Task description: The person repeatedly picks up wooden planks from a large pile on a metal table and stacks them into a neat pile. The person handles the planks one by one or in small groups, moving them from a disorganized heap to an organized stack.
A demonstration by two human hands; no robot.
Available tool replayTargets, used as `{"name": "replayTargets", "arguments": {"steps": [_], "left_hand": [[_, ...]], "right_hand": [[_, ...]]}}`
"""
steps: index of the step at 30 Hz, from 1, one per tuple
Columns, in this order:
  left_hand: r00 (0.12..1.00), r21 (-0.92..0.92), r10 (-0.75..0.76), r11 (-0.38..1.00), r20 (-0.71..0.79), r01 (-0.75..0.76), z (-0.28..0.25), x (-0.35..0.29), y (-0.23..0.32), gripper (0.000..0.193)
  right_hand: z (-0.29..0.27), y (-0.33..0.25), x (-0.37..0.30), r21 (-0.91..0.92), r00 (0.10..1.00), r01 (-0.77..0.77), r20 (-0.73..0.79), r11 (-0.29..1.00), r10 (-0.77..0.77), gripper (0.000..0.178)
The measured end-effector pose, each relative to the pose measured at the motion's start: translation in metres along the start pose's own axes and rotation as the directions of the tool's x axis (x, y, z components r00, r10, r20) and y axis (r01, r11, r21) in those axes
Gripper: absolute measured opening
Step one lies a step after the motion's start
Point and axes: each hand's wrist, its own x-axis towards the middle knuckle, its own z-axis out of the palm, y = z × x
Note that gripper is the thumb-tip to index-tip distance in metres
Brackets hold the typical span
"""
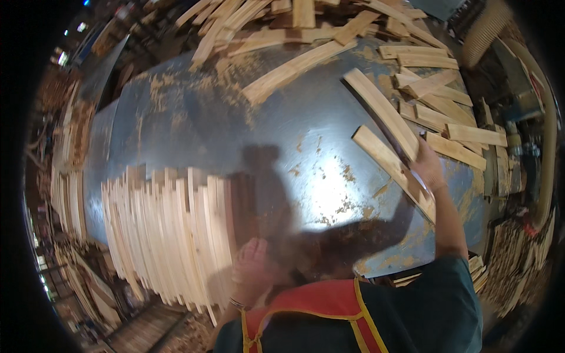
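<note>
My right hand is closed round the lower end of a pale wooden board, which slants up and left over the metal tabletop. Just below it, a second loose board lies nearly parallel, its lower end by my wrist. My left hand is beside the right end of a tight row of wooden slats standing side by side. Its fingers look stretched out and slightly blurred, with no board visible in them. Whether they touch the last slat, I cannot tell.
Loose boards pile up along the far edge and the right side of the table. Sawdust patches mark its surface. A ribbed hose rises at far right. Stacked wood stands at lower right, and more slats at left.
</note>
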Motion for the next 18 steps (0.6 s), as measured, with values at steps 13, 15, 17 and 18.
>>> {"name": "replayTargets", "arguments": {"steps": [13,15,17,18], "left_hand": [[0.904,-0.075,-0.327,0.945,-0.277,0.319,0.003,-0.136,-0.095,0.074],[0.813,-0.031,-0.444,0.883,-0.377,0.468,0.025,-0.170,-0.120,0.076],[0.682,-0.027,-0.591,0.764,-0.431,0.645,0.031,-0.217,-0.149,0.078],[0.559,-0.276,-0.690,0.709,-0.459,0.649,0.032,-0.241,-0.158,0.077]], "right_hand": [[0.113,-0.035,-0.212,0.651,0.940,-0.308,0.319,0.694,0.118,0.094],[0.153,-0.093,-0.239,0.713,0.925,-0.312,0.378,0.627,0.030,0.095],[0.196,-0.163,-0.272,0.719,0.893,-0.340,0.449,0.606,-0.032,0.094],[0.218,-0.190,-0.285,0.718,0.865,-0.356,0.496,0.599,-0.081,0.093]]}}
